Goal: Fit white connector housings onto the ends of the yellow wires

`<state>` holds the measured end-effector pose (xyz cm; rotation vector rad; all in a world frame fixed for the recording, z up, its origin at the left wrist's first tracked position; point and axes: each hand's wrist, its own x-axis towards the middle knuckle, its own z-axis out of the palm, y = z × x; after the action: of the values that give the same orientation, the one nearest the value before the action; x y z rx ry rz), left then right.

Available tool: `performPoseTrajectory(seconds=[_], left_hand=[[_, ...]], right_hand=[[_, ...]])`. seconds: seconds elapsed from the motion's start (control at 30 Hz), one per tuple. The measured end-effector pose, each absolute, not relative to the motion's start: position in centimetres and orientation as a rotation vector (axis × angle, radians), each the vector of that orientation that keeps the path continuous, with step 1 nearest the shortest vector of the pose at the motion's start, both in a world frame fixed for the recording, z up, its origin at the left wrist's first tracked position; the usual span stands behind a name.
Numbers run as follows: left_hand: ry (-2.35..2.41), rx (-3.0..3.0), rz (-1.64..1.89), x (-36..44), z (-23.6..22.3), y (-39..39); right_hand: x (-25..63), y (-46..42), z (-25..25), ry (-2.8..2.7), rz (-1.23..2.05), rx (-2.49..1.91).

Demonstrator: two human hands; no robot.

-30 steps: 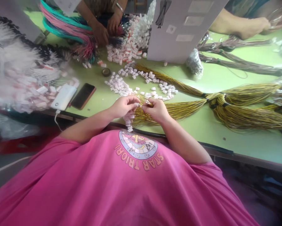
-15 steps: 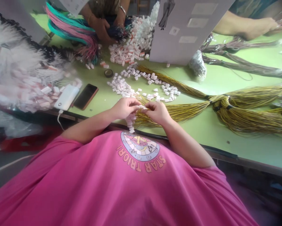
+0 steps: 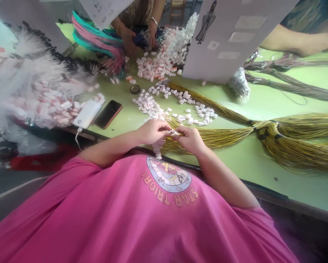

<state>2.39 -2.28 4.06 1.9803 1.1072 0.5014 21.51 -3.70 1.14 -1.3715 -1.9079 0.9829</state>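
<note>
My left hand (image 3: 153, 131) and my right hand (image 3: 190, 138) meet fingertip to fingertip near the table's front edge. Between them is a small white and silvery piece, perhaps a connector housing (image 3: 173, 132) with wire ends; fingers partly hide it. The left thumb and forefinger pinch its left side, while the right fingers close on thin wires at its right. Beneath and beside the right hand runs a bundle of yellow-green wires (image 3: 225, 137). White connectors (image 3: 158, 147) hang in a cluster under my left hand. Loose white connectors (image 3: 150, 104) lie just beyond.
A phone (image 3: 108, 114) and a white power bank (image 3: 87, 114) with a cable lie left. Behind stands a roll of black tape (image 3: 135, 89). A white partition (image 3: 224, 47) rises at the back. Co-workers' hands (image 3: 129, 40) handle wires across the table. White-ended wires (image 3: 37, 80) pile up far left.
The whole view has shifted, so things appear further right and lower. My hands stay together over the wires, and the pale piece between my fingertips shows more plainly.
</note>
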Motion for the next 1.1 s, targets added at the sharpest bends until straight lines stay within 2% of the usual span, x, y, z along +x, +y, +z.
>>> performPoseTrajectory(seconds=[0.13, 0.23, 0.33, 0.43, 0.53, 0.63, 0.73, 0.87, 1.1], left_hand=[[1.215, 2.256, 0.455, -0.6, 4.6, 0.3], [1.650, 2.214, 0.498, -3.4, 2.6, 3.4], [1.752, 2.228, 0.380, -4.9, -0.4, 5.6], [1.715, 2.264, 0.330, -5.2, -2.2, 6.2], [1.682, 2.245, 0.366, -5.2, -1.9, 6.0], [1.662, 2.149, 0.566, -4.9, 0.0, 4.9], [1.443, 1.863, 0.755, -3.0, 1.9, 2.6], [1.064, 1.508, 0.759, 0.8, 2.9, -0.9], [0.997, 1.243, 0.802, 2.8, 2.2, -2.1]], right_hand=[[22.1, -3.4, 1.5, -1.828, 0.948, -1.160], [22.5, -3.3, 1.3, -1.721, 1.048, -1.223], [22.6, -3.2, 1.1, -1.678, 1.216, -1.255], [22.7, -3.3, 1.2, -1.654, 1.364, -1.211], [22.7, -3.3, 1.5, -1.647, 1.401, -1.222], [22.5, -3.3, 1.7, -1.674, 1.325, -1.312], [22.2, -3.4, 1.9, -1.668, 1.232, -1.375], [22.1, -3.5, 2.0, -1.650, 1.214, -1.325], [22.1, -3.7, 1.7, -1.700, 1.016, -1.386]])
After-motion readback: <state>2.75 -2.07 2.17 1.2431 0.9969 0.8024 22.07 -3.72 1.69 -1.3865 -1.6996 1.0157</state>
